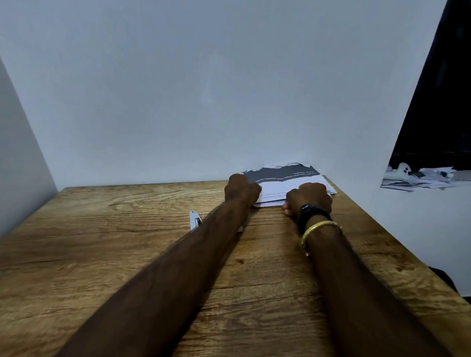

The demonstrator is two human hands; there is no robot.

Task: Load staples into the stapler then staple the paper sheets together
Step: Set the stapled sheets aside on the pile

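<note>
White printed paper sheets point(284, 186) are lying at the far edge of the brown wooden surface point(112, 253) | my left hand point(242, 190) and right hand point(309, 197) are gripping them | small white stapler point(194, 220) is lying unheld | stapling seemingly pending.

On table point(112, 253), paper sheets point(286, 185) far, against wall point(208, 78); stapler point(194, 220) left, nearer.

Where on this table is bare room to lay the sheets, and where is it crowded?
Bare: the table left of the stapler, and the strip between the forearms. Crowded: the far corner, where the left hand and right hand hold the sheets.
</note>
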